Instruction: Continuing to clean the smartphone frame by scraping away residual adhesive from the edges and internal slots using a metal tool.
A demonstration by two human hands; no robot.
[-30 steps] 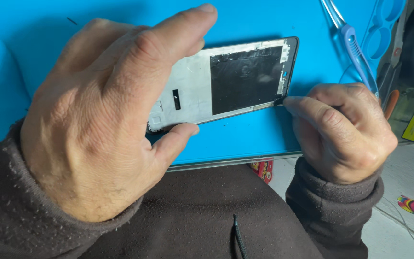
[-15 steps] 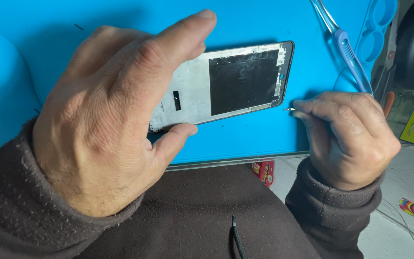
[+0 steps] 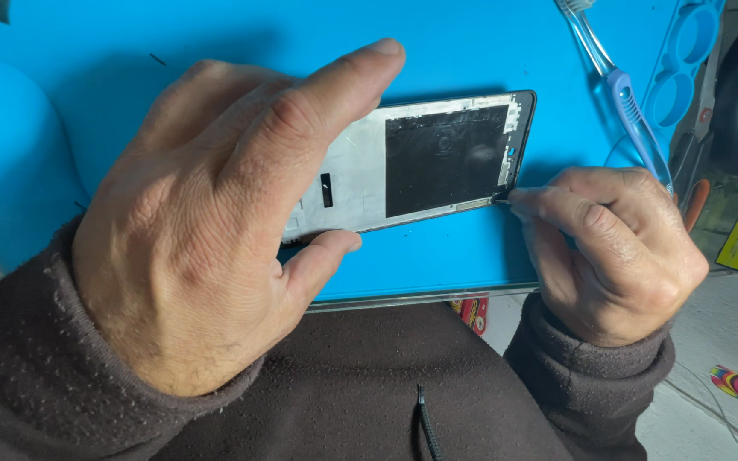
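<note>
Phone frame (image 3: 420,162), thin, light, likely stiff yet fragile, over blue counter (image 3: 172,34), clamped by long edges in left hand (image 3: 215,230); right hand (image 3: 608,248) pinched shut at its near-right corner, best gripped edgewise.

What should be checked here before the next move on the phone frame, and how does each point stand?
1. Left hand has a firm grip on the phone frame, thumb under one long edge, index finger over the other: ok.
2. Frame held above the blue mat, not lying flat on it: ok.
3. Right hand fingertips meet the frame's lower right corner: ok.
4. What the right fingertips pinch there, a thin tool or a strip: cannot tell.
5. Black panel inside the frame free of cracks: cannot tell.
6. Toothbrush lies on the mat apart from both hands: ok.
</note>
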